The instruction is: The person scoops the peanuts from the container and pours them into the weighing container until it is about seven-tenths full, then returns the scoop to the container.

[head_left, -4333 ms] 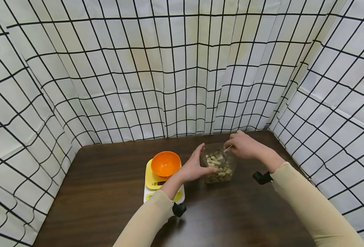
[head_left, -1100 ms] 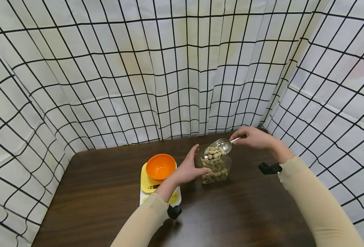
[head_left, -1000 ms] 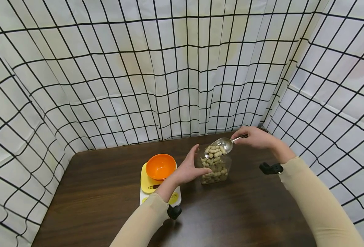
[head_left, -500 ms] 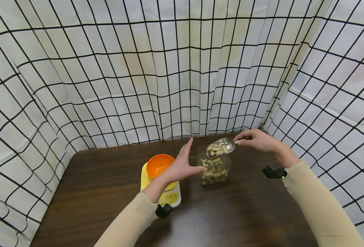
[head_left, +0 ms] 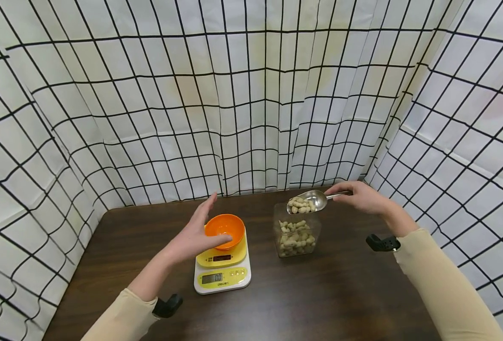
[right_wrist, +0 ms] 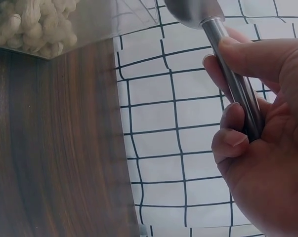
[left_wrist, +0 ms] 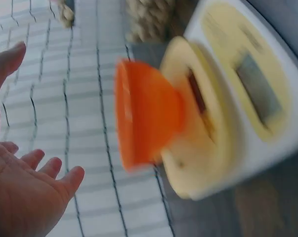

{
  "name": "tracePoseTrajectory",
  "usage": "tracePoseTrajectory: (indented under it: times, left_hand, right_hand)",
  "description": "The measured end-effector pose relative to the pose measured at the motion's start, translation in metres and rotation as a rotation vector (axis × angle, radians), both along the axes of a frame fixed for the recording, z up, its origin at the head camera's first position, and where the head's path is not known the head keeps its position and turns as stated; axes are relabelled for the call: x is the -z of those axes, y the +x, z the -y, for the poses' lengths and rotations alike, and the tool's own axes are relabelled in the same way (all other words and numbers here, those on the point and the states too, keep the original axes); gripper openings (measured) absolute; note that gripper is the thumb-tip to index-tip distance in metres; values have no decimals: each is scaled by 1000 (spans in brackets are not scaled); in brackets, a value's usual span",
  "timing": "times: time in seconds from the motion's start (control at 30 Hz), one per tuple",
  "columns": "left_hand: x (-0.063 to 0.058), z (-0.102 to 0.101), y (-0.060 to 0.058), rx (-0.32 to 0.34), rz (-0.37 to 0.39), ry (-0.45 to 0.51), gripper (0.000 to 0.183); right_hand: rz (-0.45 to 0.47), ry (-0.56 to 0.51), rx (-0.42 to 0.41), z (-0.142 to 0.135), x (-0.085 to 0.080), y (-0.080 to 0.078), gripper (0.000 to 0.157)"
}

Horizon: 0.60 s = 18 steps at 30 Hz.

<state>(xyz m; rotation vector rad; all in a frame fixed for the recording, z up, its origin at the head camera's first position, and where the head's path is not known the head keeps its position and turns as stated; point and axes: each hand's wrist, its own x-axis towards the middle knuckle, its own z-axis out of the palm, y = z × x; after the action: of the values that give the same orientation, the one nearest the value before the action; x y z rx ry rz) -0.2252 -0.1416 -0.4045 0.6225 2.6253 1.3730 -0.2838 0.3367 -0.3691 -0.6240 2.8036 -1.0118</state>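
Observation:
My right hand [head_left: 360, 196] grips the handle of a metal scoop [head_left: 318, 200] heaped with unshelled peanuts [head_left: 301, 205]. The scoop hangs above a clear plastic container [head_left: 278, 237], part full of peanuts. In the right wrist view, fingers and thumb wrap the scoop's handle [right_wrist: 233, 74]. My left hand [head_left: 193, 239] is spread, thumb apart from the fingers, in front of an orange bowl [head_left: 233, 226] and holds nothing. That bowl stands on a yellow and white kitchen scale [head_left: 242, 279], whose display reads about 0.0. The left wrist view is blurred but shows the bowl's inside edge-on, contents hidden.
A dark wooden table [head_left: 302, 303] carries everything. White curtain [head_left: 251, 109] with a black grid surrounds its back and sides. The container stands to the right of the scale, a short gap between them.
The scoop has come up out of the container, loaded with peanuts. My left hand has left the container and moved left to the bowl, uncovering the scale's display.

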Motion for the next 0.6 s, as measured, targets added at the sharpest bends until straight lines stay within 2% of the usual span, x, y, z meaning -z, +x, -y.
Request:
tracePoseTrajectory:
  times: [0.13, 0.27, 0.43, 0.6]
  left_hand:
    - [18, 28, 1, -43, 8, -50, 114]
    - [34, 43, 2, -69, 20, -95, 116]
    - [51, 44, -2, -75, 28, -119, 120]
    - [62, 38, -10, -73, 50, -108, 120]
  right_hand:
    - [5, -21, 6, 6, -3, 3, 27]
    - [3, -30, 2, 15, -5, 5, 29]
    - [-6, -35, -8, 30, -5, 4, 32]
    - [-14, -65, -15, 51, -6, 1, 31]
